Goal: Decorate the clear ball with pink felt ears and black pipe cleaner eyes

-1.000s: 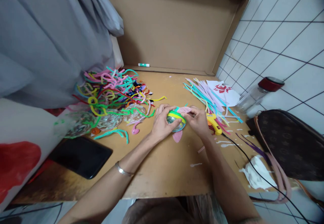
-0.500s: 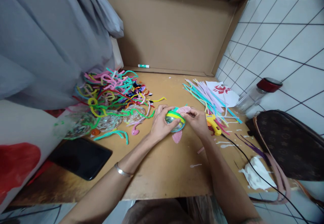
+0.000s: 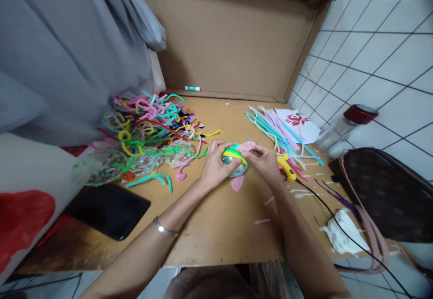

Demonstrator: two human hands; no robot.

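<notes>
So the table (image 3: 216, 231) takes up most of it, with a big sheet of cardboard (image 3: 230, 42) standing at the back. Dark bag (image 3: 389, 190) off to the right, messy pile (image 3: 149, 114) of bright fuzzy sticks to the left, and a black phone (image 3: 110, 211) lying near the front left.

Both hands are busy in the middle. Left hand (image 3: 216, 166) is curled around the ball (image 3: 233, 154), thumb over the near side. Right hand (image 3: 265, 161) has its fingertips closed on the upper petal (image 3: 246, 147). The yellow gun (image 3: 287, 167) is just right of that hand.

The ball itself is kinda cute: looks clear and shiny in its lower half, with a bright yellow band across it, green right above that and teal toward the top. It's at the table's middle, though I can't tell if it's resting on the wood or held slightly up.

The upper petal is pale pink with fine ridges, up at the ball's far right. The lower petal (image 3: 237, 182), also pink and ridged, pokes out below the near edge and narrows toward its tip.
</notes>
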